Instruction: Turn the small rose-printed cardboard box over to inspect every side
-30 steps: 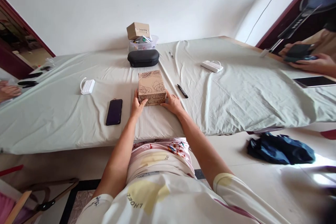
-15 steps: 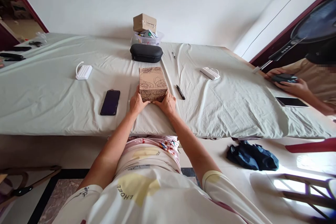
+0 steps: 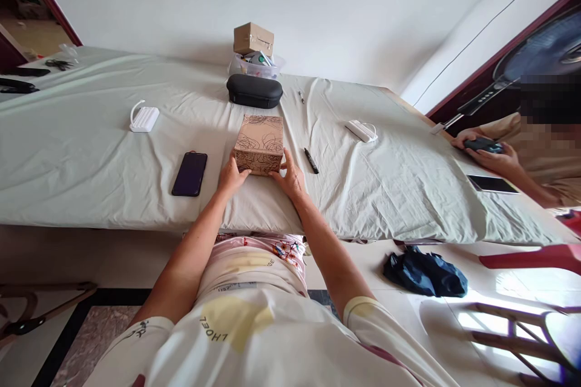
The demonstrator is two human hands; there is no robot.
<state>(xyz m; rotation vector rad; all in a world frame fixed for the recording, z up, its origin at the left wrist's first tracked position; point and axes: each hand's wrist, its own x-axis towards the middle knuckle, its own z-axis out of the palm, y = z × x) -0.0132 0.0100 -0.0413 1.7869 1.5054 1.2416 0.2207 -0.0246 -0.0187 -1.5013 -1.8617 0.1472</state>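
Observation:
A brown cardboard box (image 3: pixel 259 144), its top and front scribbled over with dark looping lines, rests on the cloth-covered table (image 3: pixel 345 205) in front of me. My left hand (image 3: pixel 232 178) grips its lower left front corner, thumb along the front. On the opposite corner, my right hand (image 3: pixel 290 178) holds the right side, its thumb also at the front. Most fingers on the sides are partly hidden. Just right of the box lies a black marker pen (image 3: pixel 311 161). A dark smartphone (image 3: pixel 189 174) lies to the left of my left hand.
Behind the box stand a black zip case (image 3: pixel 254 91), a clear plastic tub (image 3: pixel 256 68) and a small carton (image 3: pixel 253 39). White power banks lie left (image 3: pixel 145 119) and right (image 3: pixel 361 130). At the right edge a person holds a dark object (image 3: pixel 483 144) near a tablet (image 3: pixel 492 184).
The box has turned slightly, so its far end now points a little more to the right. Both hands stay on it. The view has shifted a little.

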